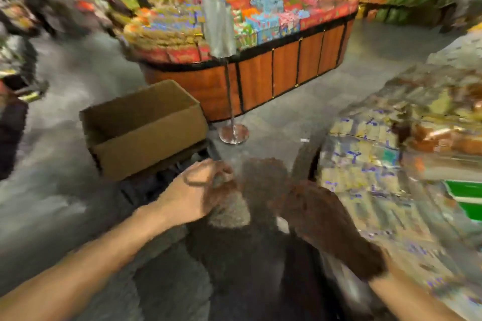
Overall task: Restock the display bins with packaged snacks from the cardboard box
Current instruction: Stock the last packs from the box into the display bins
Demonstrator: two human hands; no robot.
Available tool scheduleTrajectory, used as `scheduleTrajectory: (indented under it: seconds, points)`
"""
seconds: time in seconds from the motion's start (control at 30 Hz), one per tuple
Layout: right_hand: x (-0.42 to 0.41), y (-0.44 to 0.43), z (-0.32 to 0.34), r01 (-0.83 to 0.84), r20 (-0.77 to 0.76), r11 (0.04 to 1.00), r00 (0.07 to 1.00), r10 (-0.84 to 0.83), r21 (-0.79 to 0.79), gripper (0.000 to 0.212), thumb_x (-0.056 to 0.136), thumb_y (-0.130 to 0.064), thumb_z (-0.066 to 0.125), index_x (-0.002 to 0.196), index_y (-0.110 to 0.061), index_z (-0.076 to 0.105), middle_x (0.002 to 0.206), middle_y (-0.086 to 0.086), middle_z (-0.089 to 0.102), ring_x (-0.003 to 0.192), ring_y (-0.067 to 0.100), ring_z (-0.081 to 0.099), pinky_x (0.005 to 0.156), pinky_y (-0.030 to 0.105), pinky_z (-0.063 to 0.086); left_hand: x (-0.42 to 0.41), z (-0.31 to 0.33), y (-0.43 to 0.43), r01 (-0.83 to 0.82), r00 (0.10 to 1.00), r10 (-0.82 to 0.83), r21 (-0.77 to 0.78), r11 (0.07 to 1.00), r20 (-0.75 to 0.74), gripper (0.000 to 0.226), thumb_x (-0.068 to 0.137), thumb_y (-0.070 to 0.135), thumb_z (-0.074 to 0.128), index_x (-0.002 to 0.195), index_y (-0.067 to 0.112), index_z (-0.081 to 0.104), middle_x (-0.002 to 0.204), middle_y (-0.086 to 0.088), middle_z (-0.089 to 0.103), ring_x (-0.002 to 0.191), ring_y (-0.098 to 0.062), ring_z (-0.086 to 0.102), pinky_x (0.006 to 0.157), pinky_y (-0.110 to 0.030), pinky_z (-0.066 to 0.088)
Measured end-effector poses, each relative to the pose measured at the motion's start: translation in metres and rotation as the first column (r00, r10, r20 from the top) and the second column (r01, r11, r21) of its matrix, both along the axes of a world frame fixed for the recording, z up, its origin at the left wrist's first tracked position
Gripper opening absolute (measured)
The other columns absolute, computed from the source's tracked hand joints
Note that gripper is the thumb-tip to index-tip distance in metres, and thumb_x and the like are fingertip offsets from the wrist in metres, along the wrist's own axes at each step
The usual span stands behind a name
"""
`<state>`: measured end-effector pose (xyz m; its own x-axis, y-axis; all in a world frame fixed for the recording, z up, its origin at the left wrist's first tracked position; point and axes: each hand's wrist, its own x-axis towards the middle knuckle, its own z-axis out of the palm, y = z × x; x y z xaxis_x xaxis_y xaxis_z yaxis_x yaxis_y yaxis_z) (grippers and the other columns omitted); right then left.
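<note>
The frame is heavily blurred by motion. An open cardboard box [146, 128] stands on a dark low cart on the floor at centre left; its inside looks bare. My left hand [200, 185] is just right of the box with its fingers curled around a small blurred item. My right hand [323, 219] hangs lower right, dark and smeared, beside the edge of a display bin [370, 164] full of packaged snacks; whether it holds anything cannot be told.
A wooden-sided round display stand [273, 78] heaped with colourful packets fills the middle distance. A metal sign pole with a round base [233, 133] stands in front of it. Shelves of goods line the left and far right. Grey floor lies between.
</note>
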<state>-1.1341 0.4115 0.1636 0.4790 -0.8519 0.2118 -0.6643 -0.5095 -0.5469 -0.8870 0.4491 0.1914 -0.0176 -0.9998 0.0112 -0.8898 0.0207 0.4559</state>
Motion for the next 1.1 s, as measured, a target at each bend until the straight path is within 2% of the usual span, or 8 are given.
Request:
scheduleTrajectory:
  seconds: [0.07, 0.13, 0.23, 0.33, 0.53, 0.8, 0.93, 1.1]
  points:
    - [0.089, -0.010, -0.014, -0.083, -0.014, 0.996, 0.996, 0.084, 0.032, 0.037, 0.084, -0.067, 0.050, 0.092, -0.031, 0.057, 0.087, -0.014, 0.055, 0.086, 0.005, 0.055, 0.074, 0.021, 0.037, 0.092, -0.006, 0.018, -0.140, 0.990, 0.140, 0.008, 0.990, 0.013, 0.033, 0.099, 0.038, 0.051, 0.128, 0.025, 0.060, 0.123, 0.005, 0.063, 0.114, -0.013, 0.059, 0.088, -0.017, 0.038]
    - [0.173, -0.019, -0.024, -0.157, -0.004, 0.986, 0.988, 0.157, 0.064, 0.051, 0.078, -0.072, 0.041, 0.092, -0.027, 0.061, 0.090, -0.012, 0.060, 0.088, 0.007, 0.057, 0.076, 0.025, 0.043, 0.167, -0.004, 0.032, -0.291, 0.955, 0.293, 0.034, 0.956, -0.054, 0.020, 0.099, 0.038, 0.054, 0.116, 0.031, 0.062, 0.105, 0.009, 0.067, 0.094, -0.008, 0.062, 0.077, -0.022, 0.044]
    - [0.272, -0.033, -0.028, -0.262, -0.027, 0.956, 0.963, 0.268, 0.131, 0.036, 0.087, -0.061, 0.056, 0.092, -0.025, 0.057, 0.091, -0.011, 0.058, 0.090, 0.012, 0.058, 0.078, 0.028, 0.043, 0.253, -0.008, 0.036, -0.428, 0.894, 0.428, 0.028, 0.903, -0.134, 0.016, 0.096, 0.045, 0.057, 0.100, 0.030, 0.062, 0.079, 0.010, 0.062, 0.068, -0.001, 0.056, 0.061, -0.016, 0.039]
    - [0.355, -0.059, -0.030, -0.347, -0.068, 0.927, 0.931, 0.359, 0.142, 0.029, 0.091, -0.058, 0.058, 0.101, -0.031, 0.058, 0.093, -0.018, 0.056, 0.089, 0.005, 0.055, 0.077, 0.024, 0.042, 0.327, -0.022, 0.015, -0.515, 0.842, 0.511, 0.029, 0.857, -0.173, 0.015, 0.096, 0.045, 0.059, 0.094, 0.031, 0.062, 0.080, 0.011, 0.063, 0.069, -0.001, 0.059, 0.067, -0.021, 0.048]
    - [0.493, -0.149, -0.056, -0.387, -0.128, 0.899, 0.900, 0.416, 0.204, 0.027, 0.092, -0.055, 0.058, 0.098, -0.028, 0.056, 0.092, -0.014, 0.057, 0.085, 0.007, 0.054, 0.073, 0.025, 0.043, 0.445, -0.081, -0.075, -0.623, 0.737, 0.619, 0.082, 0.778, -0.271, 0.018, 0.094, 0.047, 0.061, 0.090, 0.030, 0.061, 0.088, 0.011, 0.065, 0.082, -0.005, 0.061, 0.079, -0.032, 0.054]
    - [0.662, -0.314, -0.121, -0.355, -0.206, 0.875, 0.877, 0.434, 0.329, 0.019, 0.094, -0.044, 0.060, 0.096, -0.026, 0.061, 0.094, -0.009, 0.063, 0.085, 0.012, 0.061, 0.078, 0.032, 0.053, 0.584, -0.172, -0.230, -0.675, 0.641, 0.720, 0.252, 0.694, -0.267, 0.017, 0.098, 0.041, 0.057, 0.100, 0.024, 0.058, 0.099, 0.007, 0.062, 0.091, -0.008, 0.057, 0.075, -0.022, 0.042]
    - [0.728, -0.371, -0.139, -0.359, -0.268, 0.846, 0.835, 0.480, 0.394, 0.010, 0.096, -0.041, 0.055, 0.097, -0.031, 0.057, 0.097, -0.006, 0.059, 0.089, 0.014, 0.056, 0.071, 0.023, 0.038, 0.638, -0.206, -0.276, -0.695, 0.587, 0.773, 0.341, 0.633, -0.239, 0.011, 0.099, 0.039, 0.056, 0.097, 0.029, 0.056, 0.098, 0.007, 0.060, 0.091, -0.009, 0.057, 0.084, -0.029, 0.050]
    - [0.794, -0.427, -0.190, -0.311, -0.312, 0.797, 0.799, 0.514, 0.517, 0.009, 0.098, -0.035, 0.059, 0.096, -0.027, 0.055, 0.093, -0.009, 0.057, 0.085, 0.008, 0.054, 0.073, 0.023, 0.045, 0.711, -0.267, -0.326, -0.643, 0.435, 0.860, 0.577, 0.503, -0.265, 0.022, 0.099, 0.035, 0.058, 0.115, 0.021, 0.061, 0.105, 0.003, 0.063, 0.089, -0.007, 0.059, 0.072, -0.023, 0.048]
